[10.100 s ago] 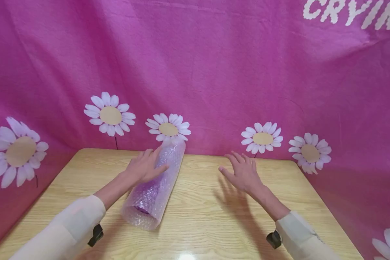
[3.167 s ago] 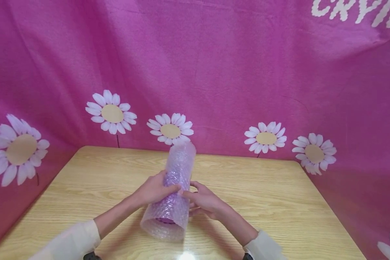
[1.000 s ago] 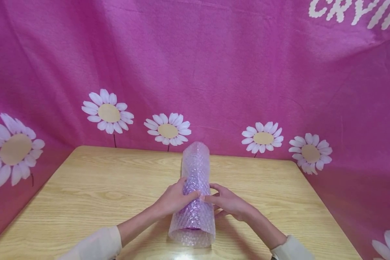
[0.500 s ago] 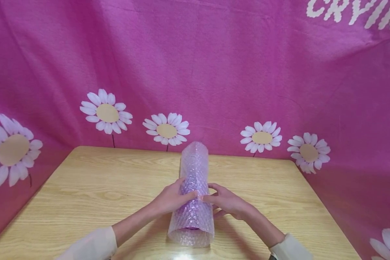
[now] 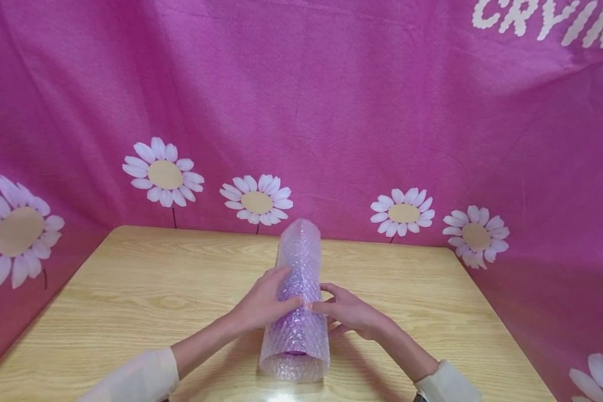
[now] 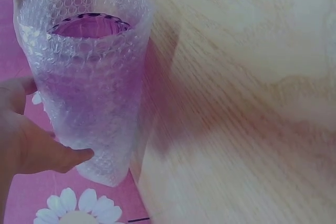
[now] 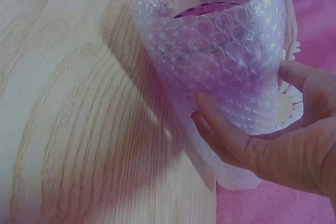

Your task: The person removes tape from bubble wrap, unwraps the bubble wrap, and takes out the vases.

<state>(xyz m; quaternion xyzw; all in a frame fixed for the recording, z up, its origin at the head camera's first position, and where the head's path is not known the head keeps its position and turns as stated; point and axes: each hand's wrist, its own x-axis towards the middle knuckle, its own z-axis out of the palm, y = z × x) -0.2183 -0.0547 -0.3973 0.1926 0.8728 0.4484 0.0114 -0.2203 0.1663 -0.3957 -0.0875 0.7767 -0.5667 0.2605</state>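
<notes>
A roll of bubble wrap (image 5: 301,257) lies lengthwise on the table, its wide end towards me. Inside it is a clear purple vessel, perhaps a vase or glass (image 6: 92,27), with a dark wavy rim set back from the wrap's edge. My left hand (image 5: 262,301) holds the roll's left side, thumb on top and fingertips farther along. From the right side my right hand (image 5: 355,314) grips it, its thumb tip close to the left thumb on the upper face. In the right wrist view the right fingers (image 7: 223,129) curve against the wrap's side.
The wooden table (image 5: 181,268) has a light grain and reaches back to a magenta cloth (image 5: 331,111) printed with white daisies. That cloth also hangs along the left and right sides. Light glares on the near table edge.
Ten seconds ago the roll lay slanted farther left and the right hand was off it. Both hands then held it as it shifted right and straightened. Just now the left fingers slid slightly up it.
</notes>
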